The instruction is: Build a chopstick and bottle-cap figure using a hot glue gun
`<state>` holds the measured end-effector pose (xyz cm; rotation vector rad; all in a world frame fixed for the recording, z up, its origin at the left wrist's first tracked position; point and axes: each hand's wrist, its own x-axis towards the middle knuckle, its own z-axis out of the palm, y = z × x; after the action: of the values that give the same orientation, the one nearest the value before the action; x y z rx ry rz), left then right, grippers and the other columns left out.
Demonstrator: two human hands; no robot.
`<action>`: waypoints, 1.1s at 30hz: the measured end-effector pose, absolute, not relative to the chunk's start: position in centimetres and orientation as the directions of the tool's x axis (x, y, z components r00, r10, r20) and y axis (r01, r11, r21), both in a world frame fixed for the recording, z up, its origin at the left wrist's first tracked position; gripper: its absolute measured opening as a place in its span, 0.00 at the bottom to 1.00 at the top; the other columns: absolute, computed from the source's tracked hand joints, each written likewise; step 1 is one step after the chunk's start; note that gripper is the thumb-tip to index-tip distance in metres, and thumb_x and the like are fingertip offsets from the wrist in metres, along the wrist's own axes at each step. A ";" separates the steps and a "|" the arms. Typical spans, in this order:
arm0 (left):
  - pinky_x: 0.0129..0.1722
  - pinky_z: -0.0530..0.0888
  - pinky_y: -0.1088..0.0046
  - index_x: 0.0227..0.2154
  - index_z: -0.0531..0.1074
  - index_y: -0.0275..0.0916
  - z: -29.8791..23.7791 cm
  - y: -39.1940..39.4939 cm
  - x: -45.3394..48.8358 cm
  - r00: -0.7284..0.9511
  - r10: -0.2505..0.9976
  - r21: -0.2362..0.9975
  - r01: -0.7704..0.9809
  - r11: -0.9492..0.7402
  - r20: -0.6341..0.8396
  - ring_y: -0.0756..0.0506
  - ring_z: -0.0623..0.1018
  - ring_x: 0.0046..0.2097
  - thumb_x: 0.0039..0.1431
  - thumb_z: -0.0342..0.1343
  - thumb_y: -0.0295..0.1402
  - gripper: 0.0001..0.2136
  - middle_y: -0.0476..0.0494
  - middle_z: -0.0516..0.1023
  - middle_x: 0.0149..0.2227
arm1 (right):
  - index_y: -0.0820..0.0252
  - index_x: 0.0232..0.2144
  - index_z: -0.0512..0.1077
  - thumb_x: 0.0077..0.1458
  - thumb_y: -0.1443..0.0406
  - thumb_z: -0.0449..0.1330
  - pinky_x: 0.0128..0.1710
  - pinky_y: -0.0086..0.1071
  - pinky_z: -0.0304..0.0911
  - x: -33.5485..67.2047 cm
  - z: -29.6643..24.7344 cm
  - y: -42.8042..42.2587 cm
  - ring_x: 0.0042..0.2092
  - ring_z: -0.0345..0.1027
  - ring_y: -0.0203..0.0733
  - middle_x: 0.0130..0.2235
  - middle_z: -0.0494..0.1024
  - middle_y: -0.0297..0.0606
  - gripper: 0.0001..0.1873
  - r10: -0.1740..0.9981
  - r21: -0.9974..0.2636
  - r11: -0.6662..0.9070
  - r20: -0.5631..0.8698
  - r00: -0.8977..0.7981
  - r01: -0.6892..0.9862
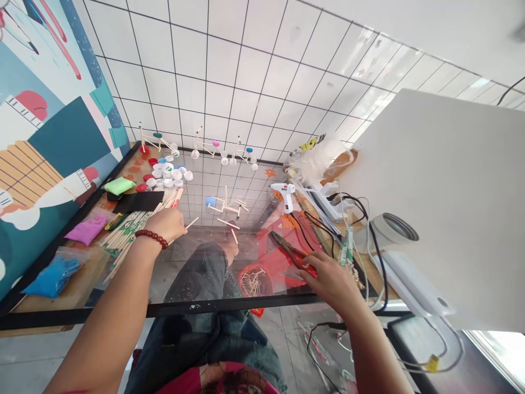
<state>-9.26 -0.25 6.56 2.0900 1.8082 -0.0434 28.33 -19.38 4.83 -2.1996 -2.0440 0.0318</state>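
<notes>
My left hand (167, 223) is curled into a loose fist, knuckles up, thumb and fingertips pinched on the near end of a short, pale wooden stick (192, 222) that points away to my right. The left forearm reaches in slantwise from my lower left, with a dark red bead bracelet (152, 237) around the wrist. Just under and beside that hand lies a fanned bundle of long wooden sticks with green-and-white wrappers (128, 232).

My right hand (328, 273) is wrapped around the red handles of a pair of dark-jawed metal pliers (289, 251), its forearm coming up from my lower right; the tool's nose points forward and left, over the clear glass tabletop (197, 249). I can't tell whether its tips meet.

Between my hands and further forward sits a small frame of pale wooden sticks (225, 207) with a round blue cap (210, 202) at its left end, apart from both hands. Two loose short sticks (228, 224) lie nearer me. Ahead of my right hand, beyond the pliers, stands a white glue gun with orange details (285, 196).
</notes>
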 end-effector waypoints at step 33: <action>0.34 0.64 0.70 0.23 0.65 0.38 5.2 -0.3 -9.8 0.241 0.893 0.280 0.950 -0.137 -0.380 0.44 0.76 0.36 0.60 0.51 0.29 0.09 0.42 0.77 0.31 | 0.65 0.38 0.74 0.57 0.71 0.59 0.31 0.24 0.62 25.5 17.8 13.1 0.30 0.65 0.30 0.32 0.75 0.34 0.06 0.908 -0.869 -0.313 -0.155 0.390 0.383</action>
<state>-9.78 -0.32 5.23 2.0615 1.6822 -0.1654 25.47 13.08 17.76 -1.8735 -1.1125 0.8555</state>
